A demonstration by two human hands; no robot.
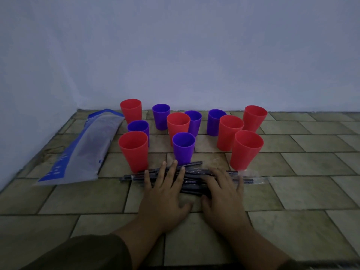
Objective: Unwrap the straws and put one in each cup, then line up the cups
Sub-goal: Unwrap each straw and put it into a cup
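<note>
The left hand [165, 189] and right hand [222, 191] are laid flat, fingers [172, 171] straight and spread, on the wrapped straws [192, 178] just before the cups [231, 133]; the nearest purple cup [183, 148] could be toppled were they shoved forward; the tile-patterned surface [292, 191] is backed by a bare wall [175, 55].

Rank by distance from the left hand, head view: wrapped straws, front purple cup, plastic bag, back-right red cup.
1. wrapped straws: under the left hand.
2. front purple cup: just past the fingertips.
3. plastic bag: off to the left.
4. back-right red cup: far back on the right.
</note>
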